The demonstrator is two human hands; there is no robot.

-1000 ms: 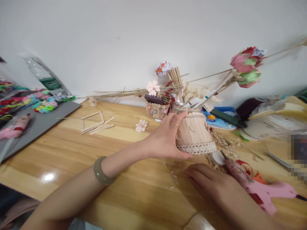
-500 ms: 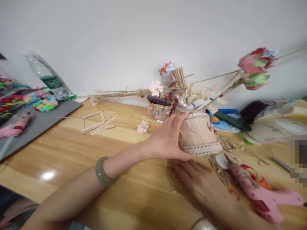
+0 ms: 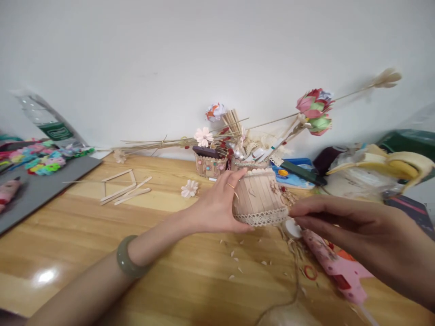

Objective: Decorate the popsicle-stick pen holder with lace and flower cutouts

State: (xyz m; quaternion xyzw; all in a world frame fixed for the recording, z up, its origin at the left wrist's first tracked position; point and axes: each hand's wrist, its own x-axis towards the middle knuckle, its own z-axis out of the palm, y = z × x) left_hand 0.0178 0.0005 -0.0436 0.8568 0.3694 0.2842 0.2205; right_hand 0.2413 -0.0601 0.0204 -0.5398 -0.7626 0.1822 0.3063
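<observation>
Fingers (image 3: 234,177) of left hand (image 3: 213,211) clasp stick pot (image 3: 260,200), flower-filled box (image 3: 208,165) behind

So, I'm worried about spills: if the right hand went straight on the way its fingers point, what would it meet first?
Most likely the stick pot, held by the left hand: the right hand points at its lace-trimmed side, very close. Depth is hard to judge.
</observation>
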